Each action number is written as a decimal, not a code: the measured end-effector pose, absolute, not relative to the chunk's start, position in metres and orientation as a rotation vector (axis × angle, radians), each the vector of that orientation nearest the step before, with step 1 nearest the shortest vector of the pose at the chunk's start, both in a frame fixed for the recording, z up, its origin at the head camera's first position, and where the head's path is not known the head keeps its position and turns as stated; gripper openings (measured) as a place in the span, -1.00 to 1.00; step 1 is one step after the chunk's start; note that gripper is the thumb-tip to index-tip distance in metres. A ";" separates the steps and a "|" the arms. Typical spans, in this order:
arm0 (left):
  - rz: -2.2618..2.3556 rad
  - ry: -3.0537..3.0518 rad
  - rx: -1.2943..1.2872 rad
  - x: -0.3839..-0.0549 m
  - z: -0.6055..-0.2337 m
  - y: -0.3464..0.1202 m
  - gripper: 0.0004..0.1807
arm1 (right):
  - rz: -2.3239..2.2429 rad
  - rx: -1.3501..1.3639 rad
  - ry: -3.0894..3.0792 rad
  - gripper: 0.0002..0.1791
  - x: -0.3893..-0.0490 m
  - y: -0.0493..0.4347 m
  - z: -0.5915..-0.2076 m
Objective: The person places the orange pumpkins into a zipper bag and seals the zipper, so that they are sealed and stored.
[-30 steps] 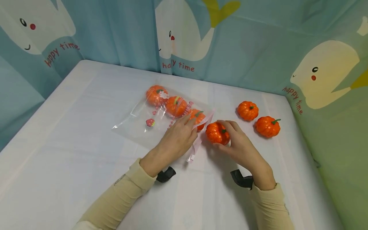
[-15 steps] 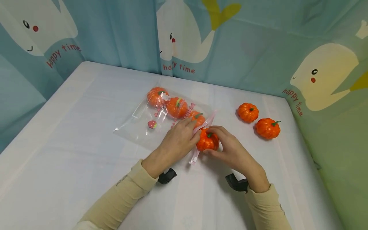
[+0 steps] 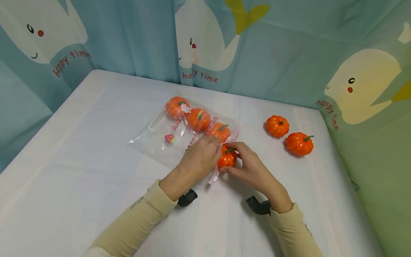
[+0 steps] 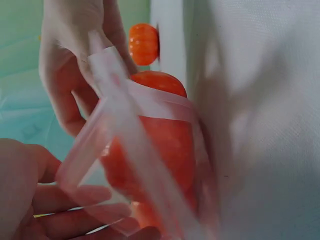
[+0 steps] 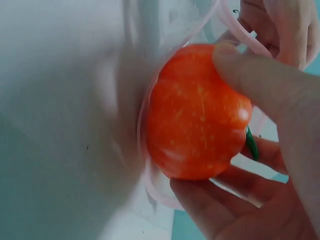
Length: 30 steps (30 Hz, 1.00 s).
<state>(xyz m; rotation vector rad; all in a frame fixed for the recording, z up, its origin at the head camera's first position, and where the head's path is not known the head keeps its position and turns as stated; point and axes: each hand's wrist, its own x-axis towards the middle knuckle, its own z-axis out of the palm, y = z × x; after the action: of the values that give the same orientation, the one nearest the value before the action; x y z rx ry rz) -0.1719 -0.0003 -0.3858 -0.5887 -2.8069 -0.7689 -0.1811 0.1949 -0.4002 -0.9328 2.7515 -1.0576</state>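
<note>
A clear zip bag [image 3: 152, 141] with a pink zip edge lies on the table, several small toy pumpkins inside it. My left hand [image 3: 199, 157] pinches the bag's upper edge at its mouth; the left wrist view shows its thumb and fingers on either side of the film. Thumb and fingers of my right hand [image 3: 255, 173] grip another orange toy pumpkin [image 3: 227, 159] with a green stem. That pumpkin sits in the bag's mouth, and the right wrist view shows the pink rim [image 5: 143, 122] around its far side. In the head view, my left hand covers part of the bag.
Two more toy pumpkins, one farther back [image 3: 277, 126] and one nearer [image 3: 299, 144], rest on the right of the white table [image 3: 77, 171]. Curtains [image 3: 269, 64] with whale prints enclose the back and sides. Black wrist mounts [image 3: 258, 206] hang under both wrists.
My right hand has moved left with the pumpkin, from just outside the bag into its mouth. My left hand has stayed at the bag's edge, its fingers drawn in slightly.
</note>
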 end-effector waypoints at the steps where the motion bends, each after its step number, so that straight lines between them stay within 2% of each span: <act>1: -0.752 -2.825 -0.591 -0.171 -0.386 0.000 -0.78 | -1.045 -0.926 2.778 -0.28 -0.181 0.195 -0.401; 4: -0.685 -2.885 -0.607 -0.169 -0.385 0.001 -0.69 | -1.015 -0.898 2.843 -0.30 -0.182 0.196 -0.402; 9: -0.438 -2.988 -0.616 -0.163 -0.384 0.003 -0.24 | -1.055 -0.826 2.857 -0.28 -0.186 0.196 -0.403; 12: -0.314 -3.023 -0.585 -0.159 -0.387 0.006 -0.08 | -1.095 -0.786 2.815 -0.28 -0.187 0.197 -0.404; 24: -0.157 -2.932 -0.538 -0.151 -0.399 0.020 -0.07 | -1.097 -0.828 2.628 -0.34 -0.192 0.216 -0.396; 30: -0.079 -2.858 -0.524 -0.149 -0.402 0.023 -0.23 | -1.116 -0.728 2.663 -0.36 -0.192 0.216 -0.398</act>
<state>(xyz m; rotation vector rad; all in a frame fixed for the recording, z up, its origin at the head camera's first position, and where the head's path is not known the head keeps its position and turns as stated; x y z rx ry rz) -0.1489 0.0225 -0.4024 -0.5239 -2.8581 -0.0786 -0.1917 0.2163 -0.3984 -0.7284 2.6632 -1.1163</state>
